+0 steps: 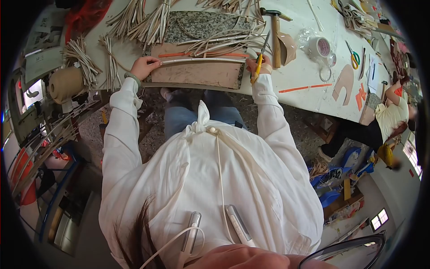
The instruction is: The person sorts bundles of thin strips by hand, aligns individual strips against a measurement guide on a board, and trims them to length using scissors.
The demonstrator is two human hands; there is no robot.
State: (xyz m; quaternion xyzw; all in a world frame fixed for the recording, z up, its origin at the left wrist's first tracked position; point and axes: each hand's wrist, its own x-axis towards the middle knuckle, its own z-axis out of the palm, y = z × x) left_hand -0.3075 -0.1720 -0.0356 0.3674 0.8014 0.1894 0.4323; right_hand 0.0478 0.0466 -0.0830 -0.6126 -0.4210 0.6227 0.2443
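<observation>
A thin white strip (201,59) lies across a pinkish-brown board (197,74) at the table's front edge. My left hand (144,67) pinches the strip's left end. At its right end is my right hand (260,65), its fingers wrapped round yellow-handled scissors (257,71) with the blades pointing up and away. Whether this hand also holds the strip is too small to tell. Just beyond the white strip, an orange strip (179,54) lies on the board, beside a loose pile of pale strips (224,42).
Bundles of strips (150,22) lie at the back left. A hammer (276,40), a tape roll (320,46) and green-handled scissors (355,59) are to the right. A brown roll (66,85) stands left. Another person (389,119) is at the far right.
</observation>
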